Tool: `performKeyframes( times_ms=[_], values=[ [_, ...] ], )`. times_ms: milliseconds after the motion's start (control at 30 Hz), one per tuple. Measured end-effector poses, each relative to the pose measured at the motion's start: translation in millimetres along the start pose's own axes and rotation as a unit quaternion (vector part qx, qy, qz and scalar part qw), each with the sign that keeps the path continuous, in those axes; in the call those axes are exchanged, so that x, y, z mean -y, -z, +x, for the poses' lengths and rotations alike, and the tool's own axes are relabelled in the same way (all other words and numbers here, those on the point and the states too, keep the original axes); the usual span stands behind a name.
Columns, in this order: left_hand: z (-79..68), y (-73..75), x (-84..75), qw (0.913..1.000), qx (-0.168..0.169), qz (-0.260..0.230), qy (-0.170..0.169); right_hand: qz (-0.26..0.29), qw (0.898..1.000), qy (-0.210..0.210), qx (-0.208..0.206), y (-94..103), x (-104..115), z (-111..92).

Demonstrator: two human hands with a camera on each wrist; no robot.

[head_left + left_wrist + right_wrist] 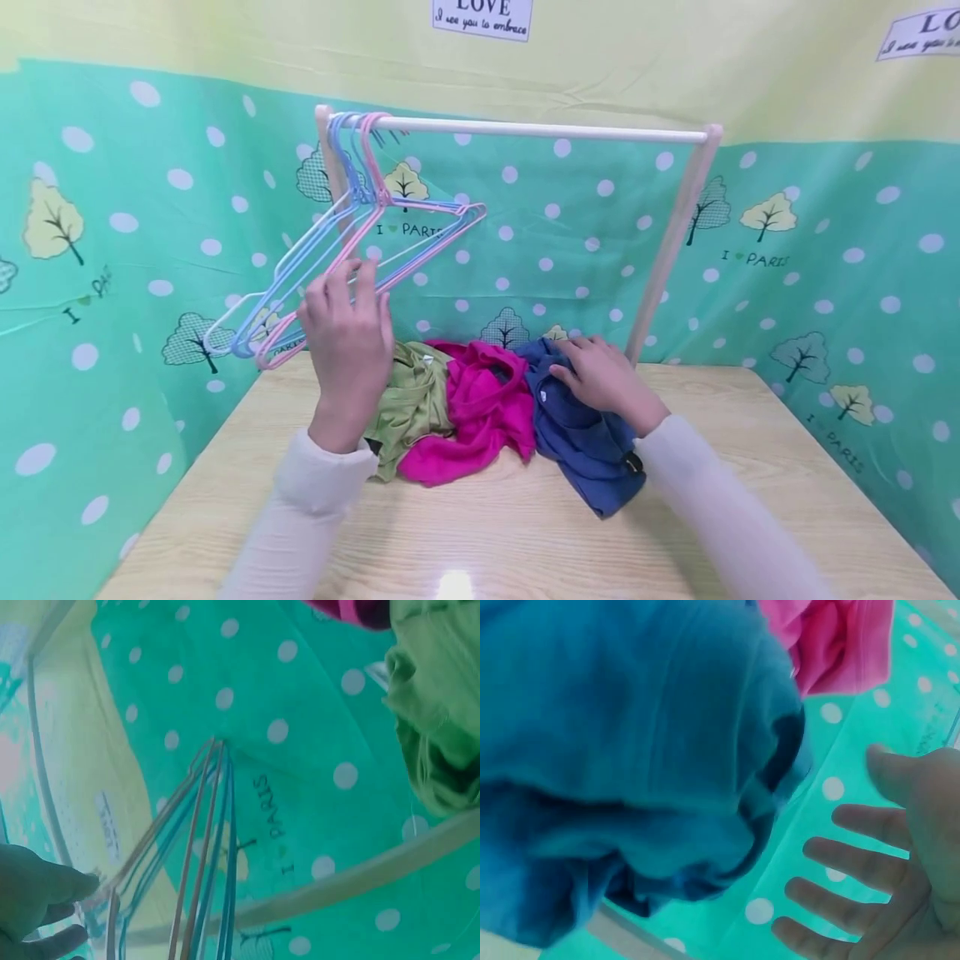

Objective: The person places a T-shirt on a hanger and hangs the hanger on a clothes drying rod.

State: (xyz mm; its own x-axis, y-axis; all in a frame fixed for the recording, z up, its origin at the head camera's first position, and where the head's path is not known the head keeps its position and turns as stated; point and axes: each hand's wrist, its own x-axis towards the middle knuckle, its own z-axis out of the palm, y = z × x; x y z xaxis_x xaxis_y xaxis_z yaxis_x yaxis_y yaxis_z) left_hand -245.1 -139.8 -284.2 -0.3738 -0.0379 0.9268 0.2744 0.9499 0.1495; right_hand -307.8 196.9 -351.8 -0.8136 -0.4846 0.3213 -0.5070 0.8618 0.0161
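Observation:
Several hangers, a pink one (367,148) in front of blue ones (335,148), hang bunched at the left end of the rack's rail. My left hand (347,337) is raised over the lower part of the hangers, fingers loosely extended; in the left wrist view its fingertips (82,885) show beside the hanger wires. On the table lies a crumpled blue garment (577,437), with my right hand (603,379) at its upper right side. The right wrist view shows that hand's fingers (855,862) spread apart, with a gap between them and the blue cloth (690,712).
A green garment (412,400) and a magenta garment (487,408) lie crumpled left of the blue one. The rack has a white rail (562,130) and wooden posts (675,242). Behind it hangs a dotted green curtain (825,317); the wooden table (480,542) spreads in front.

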Motion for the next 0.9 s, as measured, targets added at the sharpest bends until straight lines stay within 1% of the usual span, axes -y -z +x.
performKeyframes(
  times_ms=[133, 300, 467, 567, 667, 767, 900],
  values=[
    [1.5, 4.9, 8.4, 0.9995, -0.02, 0.008, 0.023, -0.019, 1.0, 0.011, 0.007, -2.2, -9.8, 7.8],
    [3.4, 6.9, 13.5, 0.999, -0.019, 0.008, 0.04, 0.002, 1.0, 0.008, 0.028, -6.4, -19.8, 17.7],
    [3.5, 6.2, 17.7, 0.9979, -0.02, 0.014, 0.06, 0.018, 0.999, 0.004, 0.044, -9.6, -23.7, 25.6],
    [4.2, 7.6, 21.0, 0.9969, -0.022, 0.001, 0.075, 0.016, 0.998, 0.005, 0.056, -10.5, -23.7, 27.6],
    [5.4, 11.2, 24.6, 0.9954, -0.02, -0.03, 0.088, 0.011, 0.998, 0.003, 0.068, -10.8, -23.6, 28.4],
    [6.3, 15.0, 28.9, 0.9927, -0.027, -0.057, 0.103, 0.006, 0.997, -0.001, 0.082, -10.4, -22.5, 29.0],
    [7.1, 19.7, 34.3, 0.9893, -0.043, -0.075, 0.118, 0.002, 0.996, -0.002, 0.09, -10.1, -20.4, 30.0]
  ],
)
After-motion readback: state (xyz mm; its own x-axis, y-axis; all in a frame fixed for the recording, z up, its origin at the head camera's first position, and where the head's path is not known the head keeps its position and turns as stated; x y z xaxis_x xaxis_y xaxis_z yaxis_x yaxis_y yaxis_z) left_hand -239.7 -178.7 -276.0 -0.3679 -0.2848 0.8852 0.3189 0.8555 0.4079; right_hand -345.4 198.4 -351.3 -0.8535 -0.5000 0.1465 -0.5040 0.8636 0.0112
